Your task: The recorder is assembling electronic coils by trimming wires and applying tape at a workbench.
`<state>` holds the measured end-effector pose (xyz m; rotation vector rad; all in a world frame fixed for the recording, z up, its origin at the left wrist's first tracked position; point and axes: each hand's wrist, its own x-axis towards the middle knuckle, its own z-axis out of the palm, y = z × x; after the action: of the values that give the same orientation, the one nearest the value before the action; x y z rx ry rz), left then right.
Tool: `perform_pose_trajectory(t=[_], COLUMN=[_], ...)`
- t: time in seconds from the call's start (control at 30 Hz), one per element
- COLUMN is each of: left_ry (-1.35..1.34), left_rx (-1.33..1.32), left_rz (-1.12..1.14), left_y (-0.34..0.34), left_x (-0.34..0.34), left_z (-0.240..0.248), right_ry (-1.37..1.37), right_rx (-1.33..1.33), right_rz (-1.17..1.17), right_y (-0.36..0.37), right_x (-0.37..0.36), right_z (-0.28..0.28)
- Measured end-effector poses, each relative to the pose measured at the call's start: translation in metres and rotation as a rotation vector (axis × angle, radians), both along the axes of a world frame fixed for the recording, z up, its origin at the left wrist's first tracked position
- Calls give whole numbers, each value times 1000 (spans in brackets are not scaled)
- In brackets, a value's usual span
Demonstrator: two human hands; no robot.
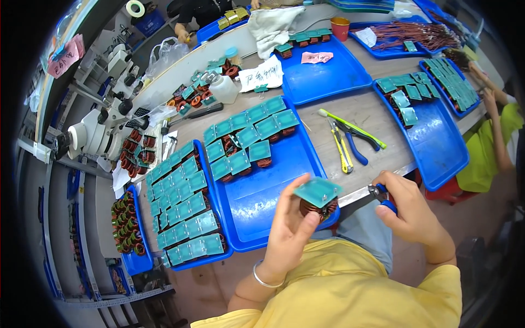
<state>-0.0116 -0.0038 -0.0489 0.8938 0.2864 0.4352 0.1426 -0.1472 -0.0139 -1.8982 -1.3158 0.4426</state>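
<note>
Open Gap Ahead, Clutter Beyond

Between our left hand (290,229) and right hand (409,209) we have a gap to the tabletop (321,143), narrowed by the green-topped coil (318,192) and blue-handled cutters (389,205) we grip. Beyond, a yellow knife (343,150), blue pliers (356,150) and green brush (350,127) block us. The middle tray (273,188) leaves us bare room nearside; board-topped coils (239,159) crowd its far half.
</note>
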Motion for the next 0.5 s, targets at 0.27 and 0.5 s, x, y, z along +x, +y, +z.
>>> perform_pose_trajectory(t=[0.27, 0.5], left_ry=[34, 26], left_rx=[435, 507], left_rz=[278, 282], left_y=[-3, -2], left_x=[-2, -3], left_z=[-14, -15], right_ry=[-4, 13], right_rx=[31, 13], right_rz=[62, 68], right_y=[4, 5], right_x=[-1, -1], right_z=[-10, -10])
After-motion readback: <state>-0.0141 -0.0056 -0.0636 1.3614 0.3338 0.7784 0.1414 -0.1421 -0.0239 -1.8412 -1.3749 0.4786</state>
